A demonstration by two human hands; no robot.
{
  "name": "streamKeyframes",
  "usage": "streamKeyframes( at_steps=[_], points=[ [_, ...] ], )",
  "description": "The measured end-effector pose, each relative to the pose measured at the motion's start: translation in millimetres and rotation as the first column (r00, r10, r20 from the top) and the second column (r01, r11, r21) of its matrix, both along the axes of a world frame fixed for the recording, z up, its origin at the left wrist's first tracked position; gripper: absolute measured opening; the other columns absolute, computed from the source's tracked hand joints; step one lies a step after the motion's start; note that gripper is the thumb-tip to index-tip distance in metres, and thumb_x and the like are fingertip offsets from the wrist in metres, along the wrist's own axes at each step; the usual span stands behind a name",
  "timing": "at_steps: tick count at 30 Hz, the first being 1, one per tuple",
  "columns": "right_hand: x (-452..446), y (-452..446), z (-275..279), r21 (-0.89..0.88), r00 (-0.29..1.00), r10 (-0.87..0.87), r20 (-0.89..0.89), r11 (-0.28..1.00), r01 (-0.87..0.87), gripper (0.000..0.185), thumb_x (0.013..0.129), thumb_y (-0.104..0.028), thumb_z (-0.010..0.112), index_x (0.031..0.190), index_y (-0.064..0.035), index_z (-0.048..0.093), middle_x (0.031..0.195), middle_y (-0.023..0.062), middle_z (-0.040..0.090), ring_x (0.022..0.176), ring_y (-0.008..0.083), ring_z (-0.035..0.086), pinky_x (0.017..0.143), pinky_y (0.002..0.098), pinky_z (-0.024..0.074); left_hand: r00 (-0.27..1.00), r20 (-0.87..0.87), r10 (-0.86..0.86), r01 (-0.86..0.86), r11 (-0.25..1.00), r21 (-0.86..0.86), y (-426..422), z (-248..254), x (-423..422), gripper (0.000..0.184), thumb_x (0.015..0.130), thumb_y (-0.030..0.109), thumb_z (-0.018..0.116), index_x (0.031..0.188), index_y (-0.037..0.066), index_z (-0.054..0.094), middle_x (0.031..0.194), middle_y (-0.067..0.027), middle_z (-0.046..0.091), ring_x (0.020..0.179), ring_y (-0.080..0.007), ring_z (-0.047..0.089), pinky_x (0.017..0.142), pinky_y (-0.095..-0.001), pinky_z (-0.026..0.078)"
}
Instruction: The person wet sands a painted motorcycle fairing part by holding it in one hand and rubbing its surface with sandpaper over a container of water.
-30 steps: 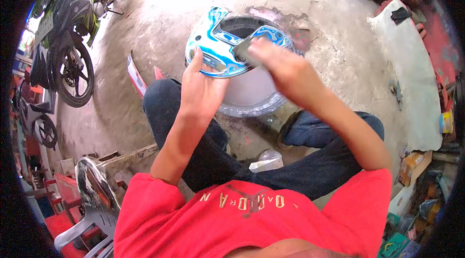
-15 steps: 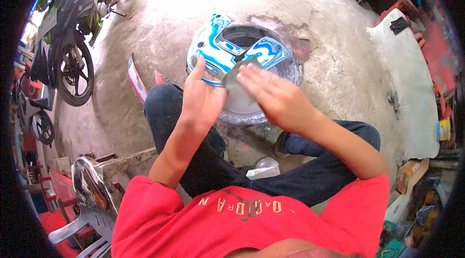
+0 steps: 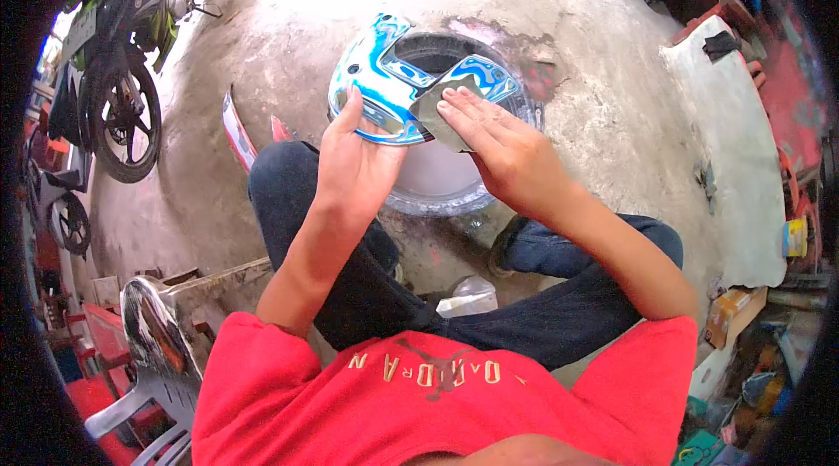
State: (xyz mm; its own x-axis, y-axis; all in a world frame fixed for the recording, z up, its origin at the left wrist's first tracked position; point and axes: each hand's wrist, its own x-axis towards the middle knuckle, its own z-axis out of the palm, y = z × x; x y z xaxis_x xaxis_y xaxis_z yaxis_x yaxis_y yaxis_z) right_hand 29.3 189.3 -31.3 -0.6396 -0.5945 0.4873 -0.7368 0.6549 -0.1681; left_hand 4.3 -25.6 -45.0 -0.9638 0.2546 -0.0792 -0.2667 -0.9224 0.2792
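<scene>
My left hand (image 3: 360,149) grips the lower edge of a glossy blue, white and silver motorcycle fairing panel (image 3: 363,81), its thumb on the near side. A greyish, flexible sheet that looks like sandpaper (image 3: 440,123) lies under the straight fingers of my right hand (image 3: 516,138), pressed against the panel's lower right part. Beneath the panel stands a round black tub (image 3: 437,204) with cloudy water in it; the panel hides much of its far side.
A parked motorcycle (image 3: 127,116) is at the upper left. A red and white curved panel (image 3: 236,129) lies on the concrete floor by my left knee. A clear plastic container (image 3: 476,289) sits between my legs. A plastic chair (image 3: 166,379) stands at lower left.
The sheet and my right hand have slid a little up and to the right over the panel. My left hand still holds the panel, which has tilted slightly.
</scene>
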Motion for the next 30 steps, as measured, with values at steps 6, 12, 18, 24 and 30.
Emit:
streamKeyframes(
  at_steps=[6,12,18,24,30],
  points=[
    [11.5,-11.1,8.5,0.033,0.993,0.089,-0.073,0.996,-0.086,0.046,0.087,-0.008,0.052,0.133,0.0025,0.054,0.139,0.0181,0.056,0.131,0.0304,0.053,0.111,0.0422,0.0417,0.997,0.063,0.052,-0.042,0.988,-0.151,2.0,12.6,-0.1,0.038,0.108,0.023,0.037,0.138,0.001,0.043,0.139,-0.0143,0.053,0.129,-0.0273,0.051,0.113,-0.0468,0.037],
    [-13.6,8.7,4.6,-0.014,0.997,-0.078,0.017,0.997,0.078,0.05,0.086,-0.002,0.053,0.135,0.0036,0.051,0.139,0.0219,0.054,0.131,0.0332,0.052,0.111,0.0416,0.0417,0.998,-0.043,-0.052,0.057,0.99,0.126,-7.0,-5.1,-4.6,0.038,0.108,0.023,0.037,0.138,0.001,0.042,0.139,-0.0139,0.053,0.129,-0.0264,0.051,0.113,-0.0453,0.036],
    [14.5,-13.9,15.0,-0.01,0.987,0.156,0.032,0.988,-0.155,0.048,0.087,-0.002,0.051,0.135,0.0013,0.053,0.138,0.0216,0.055,0.128,0.0346,0.054,0.107,0.0445,0.0441,0.997,0.069,0.029,-0.018,0.988,-0.155,0.7,11.0,0.8,0.038,0.108,0.025,0.038,0.138,0.002,0.044,0.14,-0.0109,0.054,0.13,-0.0256,0.05,0.114,-0.0431,0.035],
    [-2.4,-3.2,4.9,-0.086,0.998,-0.062,0.032,0.994,0.065,0.055,0.082,0.008,0.054,0.136,-0.0034,0.054,0.137,0.0175,0.058,0.129,0.0313,0.054,0.11,0.0416,0.0431,0.999,-0.024,-0.041,0.041,0.999,0.017,0.7,6.3,-2.6,0.037,0.107,0.025,0.04,0.136,0.003,0.046,0.136,-0.0123,0.057,0.126,-0.0274,0.054,0.111,-0.0456,0.039],
    [-26.3,11.8,6.4,-0.134,0.987,-0.148,0.066,0.979,0.156,0.044,0.086,-0.004,0.051,0.129,0.0018,0.056,0.132,0.0236,0.059,0.124,0.0357,0.057,0.107,0.0422,0.0448,0.999,0.037,0.019,-0.019,1.0,0.022,2.3,7.5,1.1,0.038,0.107,0.024,0.04,0.138,0.003,0.044,0.138,-0.0152,0.054,0.128,-0.0292,0.052,0.112,-0.0475,0.037]
  ],
)
